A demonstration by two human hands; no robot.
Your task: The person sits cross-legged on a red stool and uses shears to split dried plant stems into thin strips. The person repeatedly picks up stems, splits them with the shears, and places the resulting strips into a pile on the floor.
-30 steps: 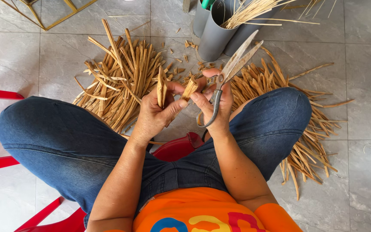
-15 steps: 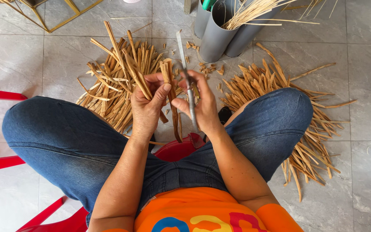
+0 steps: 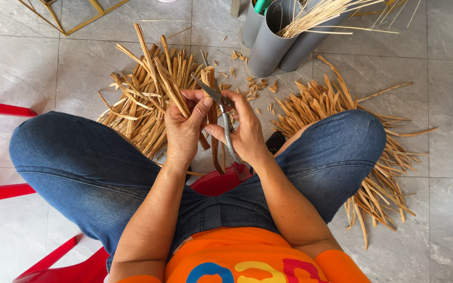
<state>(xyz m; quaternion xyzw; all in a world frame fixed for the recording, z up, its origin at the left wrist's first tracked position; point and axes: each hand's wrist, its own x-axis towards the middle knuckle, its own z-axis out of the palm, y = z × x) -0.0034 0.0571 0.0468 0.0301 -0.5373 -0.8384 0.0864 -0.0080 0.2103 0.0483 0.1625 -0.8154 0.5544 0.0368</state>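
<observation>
Left hand (image 3: 184, 131) clamped on a brown bamboo strip (image 3: 212, 112), long axis near vertical, top end pointing away from the person, lower end hanging between the knees. Right hand (image 3: 245, 133) closed round the handles of metal scissors (image 3: 217, 99), blades pointing up-left, touching the strip. Strip piles left (image 3: 142, 94) and right (image 3: 342, 120) on the tiled floor. Grey tubes (image 3: 271, 36) beyond hold thin pale sticks (image 3: 321, 13).

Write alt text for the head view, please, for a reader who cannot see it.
Seen from above, a seated person's left hand holds a brown strip upright while the right hand works scissors at its top. Piles of strips lie on the tiled floor on both sides, with grey tubes of thin sticks beyond.
</observation>
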